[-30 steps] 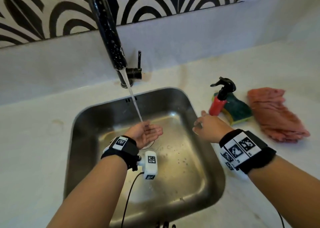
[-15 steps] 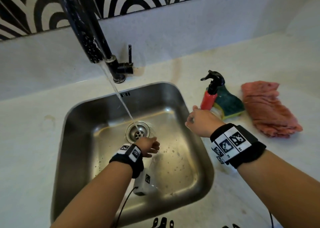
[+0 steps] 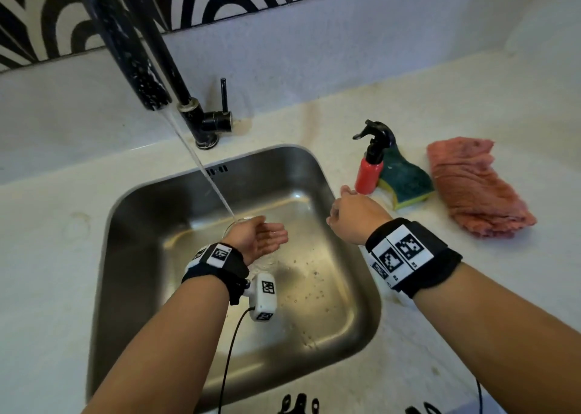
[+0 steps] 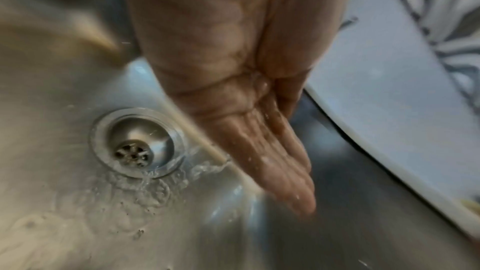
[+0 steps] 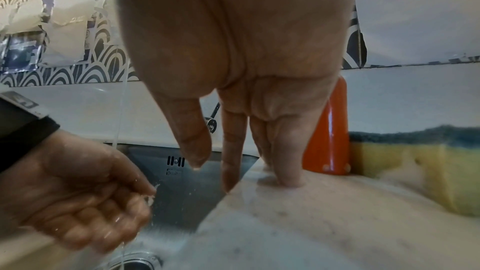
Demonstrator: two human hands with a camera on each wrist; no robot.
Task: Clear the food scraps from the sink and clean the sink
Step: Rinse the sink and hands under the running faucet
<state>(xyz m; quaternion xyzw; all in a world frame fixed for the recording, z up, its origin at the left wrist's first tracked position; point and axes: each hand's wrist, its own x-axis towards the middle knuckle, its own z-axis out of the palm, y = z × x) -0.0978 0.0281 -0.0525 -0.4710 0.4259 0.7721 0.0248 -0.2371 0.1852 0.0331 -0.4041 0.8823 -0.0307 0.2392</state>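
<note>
My left hand [image 3: 261,236], fingers together, cupped beneath the water stream [image 3: 201,165]; right hand [image 3: 355,213], fingers spread, touching the counter [image 3: 408,350] at the sink [image 3: 132,212]'s 3 o'clock rim.

one sink [image 3: 132,224]; one sponge [image 3: 405,177]; one cloth [image 3: 478,190]

Sink [image 3: 132,224] basin open; spray bottle [image 3: 366,174], sponge [image 3: 405,177] crowd right rim.

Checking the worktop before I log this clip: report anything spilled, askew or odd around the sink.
Little stands out. The counter behind the sink has brownish streaks and a faint ring stain to its left. Small specks dot the basin floor near the drain. The spray bottle, sponge and cloth lie tidily.
</note>
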